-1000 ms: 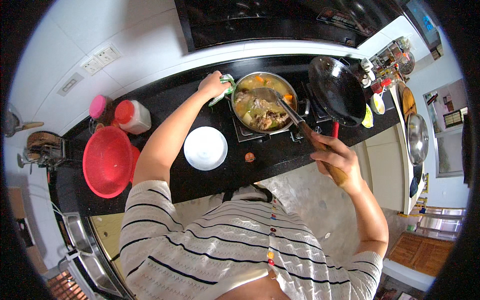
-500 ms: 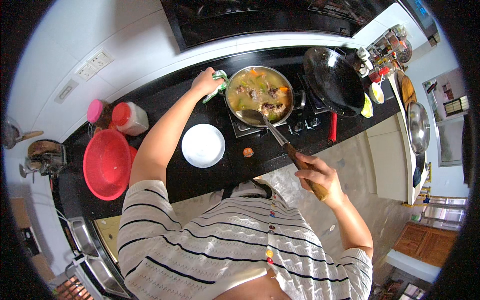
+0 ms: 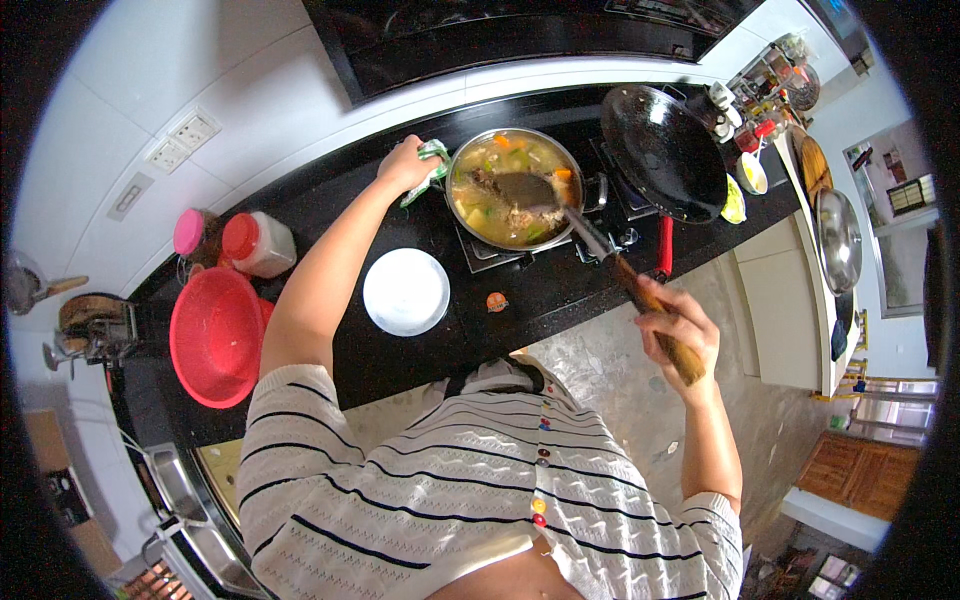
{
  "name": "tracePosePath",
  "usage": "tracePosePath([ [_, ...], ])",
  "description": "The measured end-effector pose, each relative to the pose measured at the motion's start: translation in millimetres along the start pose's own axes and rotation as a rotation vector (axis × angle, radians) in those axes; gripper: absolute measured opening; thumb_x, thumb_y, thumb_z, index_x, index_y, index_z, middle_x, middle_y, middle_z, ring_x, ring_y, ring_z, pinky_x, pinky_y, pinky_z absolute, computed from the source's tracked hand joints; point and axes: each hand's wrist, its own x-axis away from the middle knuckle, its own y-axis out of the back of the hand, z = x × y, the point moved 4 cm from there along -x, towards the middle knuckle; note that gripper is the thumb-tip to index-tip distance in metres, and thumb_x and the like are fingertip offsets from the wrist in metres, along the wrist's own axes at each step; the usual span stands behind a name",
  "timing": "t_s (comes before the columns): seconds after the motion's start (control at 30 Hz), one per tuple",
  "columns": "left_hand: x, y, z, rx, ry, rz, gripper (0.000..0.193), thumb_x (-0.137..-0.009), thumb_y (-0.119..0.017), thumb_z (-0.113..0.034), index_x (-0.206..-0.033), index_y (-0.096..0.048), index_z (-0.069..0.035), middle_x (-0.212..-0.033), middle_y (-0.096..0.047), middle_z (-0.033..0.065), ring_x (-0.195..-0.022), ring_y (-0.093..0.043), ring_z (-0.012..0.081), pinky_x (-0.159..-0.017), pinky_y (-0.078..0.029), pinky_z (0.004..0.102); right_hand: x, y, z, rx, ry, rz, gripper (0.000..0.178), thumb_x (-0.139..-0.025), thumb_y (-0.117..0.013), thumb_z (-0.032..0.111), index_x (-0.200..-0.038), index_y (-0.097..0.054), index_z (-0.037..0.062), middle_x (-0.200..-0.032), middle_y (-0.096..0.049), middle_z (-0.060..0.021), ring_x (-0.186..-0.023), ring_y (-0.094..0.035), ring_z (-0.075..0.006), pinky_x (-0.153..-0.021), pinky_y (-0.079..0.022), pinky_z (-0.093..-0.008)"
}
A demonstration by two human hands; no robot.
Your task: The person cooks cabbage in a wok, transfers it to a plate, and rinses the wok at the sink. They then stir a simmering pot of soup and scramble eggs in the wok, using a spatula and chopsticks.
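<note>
A round steel stew pot (image 3: pixel 449 205) sits on the left-hand burner of the gas stove, filled with cloudy, pale-brown broth (image 3: pixel 473 218) in which orange chunks, green pieces and darker lumps show. Inside it lies the dark blade of a long wok spatula (image 3: pixel 614 260), set near the middle of the stew; its metal shank crosses the pot's lower-right rim. The right hand (image 3: pixel 683 328) has its fingers curled round the spatula's wooden handle. At the pot's left edge, the left hand (image 3: pixel 403 165) is closed on a green-and-white cloth (image 3: pixel 430 168); whether a pot handle is gripped beneath it, I cannot tell. Right of the pot, a black wok (image 3: pixel 662 150) with a red handle (image 3: pixel 666 246) stands tilted. Below the cloth, a white dish (image 3: pixel 407 292) rests on the black counter (image 3: pixel 465 342), near a small orange disc (image 3: pixel 497 302). Further left are a red plastic basin (image 3: pixel 216 338), a red-lidded jar (image 3: pixel 262 246) and a pink-lidded jar (image 3: pixel 195 232).
</note>
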Motion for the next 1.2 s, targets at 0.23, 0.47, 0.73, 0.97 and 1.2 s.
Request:
tracePosePath([
  [0.23,1,1,-6,-0.012,-0.016,0.001,0.057,-0.075,-0.067,-0.046,-0.111,-0.054,-0.003,-0.108,-0.062,0.0192,-0.101,-0.060,0.0327,-0.084,-0.048,0.0404,-6,-24,-42,0.139,-0.017,-0.120,0.031,-0.064,-0.068,-0.014,-0.089,-0.066,0.0042,-0.117,-0.059,-0.0162,-0.094,-0.064,-0.0245,-0.075,-0.052,-0.0289],
  [0.47,-1,-1,0,0.020,-0.016,0.027,0.057,-0.075,-0.066,-0.046,-0.111,-0.053,-0.003,-0.110,-0.061,0.0201,-0.102,-0.059,0.0336,-0.085,-0.047,0.0408,0,-50,-47,0.226,-0.019,-0.079,0.027,-0.067,-0.071,-0.004,-0.091,-0.066,0.0069,-0.121,-0.058,-0.0152,-0.093,-0.064,-0.0271,-0.073,-0.054,-0.0308],
  [0.73,0,-1,-2,0.019,-0.021,0.012,0.058,-0.075,-0.067,-0.046,-0.112,-0.053,-0.003,-0.112,-0.060,0.0205,-0.104,-0.059,0.0344,-0.085,-0.047,0.0412,1,-60,-39,0.302,0.000,0.007,0.030,-0.067,-0.070,0.000,-0.095,-0.065,0.0108,-0.124,-0.055,-0.0142,-0.093,-0.063,-0.0272,-0.073,-0.054,-0.0316],
  [0.97,3,0,-1,0.013,-0.004,-0.003,0.056,-0.076,-0.067,-0.046,-0.110,-0.053,-0.004,-0.108,-0.062,0.0194,-0.102,-0.060,0.0335,-0.085,-0.047,0.0411,6,-63,-40,0.129,-0.175,-0.105,0.024,-0.069,-0.070,-0.003,-0.092,-0.066,0.0058,-0.121,-0.057,-0.0158,-0.094,-0.064,-0.0237,-0.075,-0.053,-0.0304],
  [1.2,4,0,-4,0.045,-0.009,-0.034,0.055,-0.075,-0.067,-0.045,-0.109,-0.054,-0.005,-0.106,-0.063,0.0188,-0.100,-0.060,0.0337,-0.083,-0.048,0.0414,7,-52,-60,0.040,-0.310,-0.506,0.008,-0.081,-0.066,0.001,-0.089,-0.065,0.0004,-0.107,-0.065,-0.0164,-0.097,-0.063,-0.0212,-0.086,-0.048,-0.0306],
])
